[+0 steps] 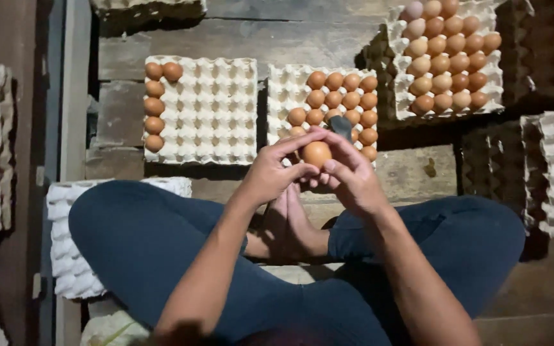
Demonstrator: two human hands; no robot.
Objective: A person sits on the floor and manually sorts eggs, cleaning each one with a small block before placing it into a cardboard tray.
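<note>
Egg (pixel 317 154) | brown, pinched between fingertips of left hand (pixel 270 174) and right hand (pixel 352 176) | held above near edge of half-filled egg tray (pixel 283 86) | small grey object (pixel 341 125) also gripped in right hand.

The scene is viewed from a single head-worn camera, aimed steeply down and forward over crossed legs (pixel 161 250) at close range, with the plank floor (pixel 277 38) beyond.

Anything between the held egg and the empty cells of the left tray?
Nothing visible. The egg sits between the fingers of both hands, left hand and right hand, above the floor gap. The left tray lies ahead to the left, its right columns bare; only six eggs line its left edge.
</note>
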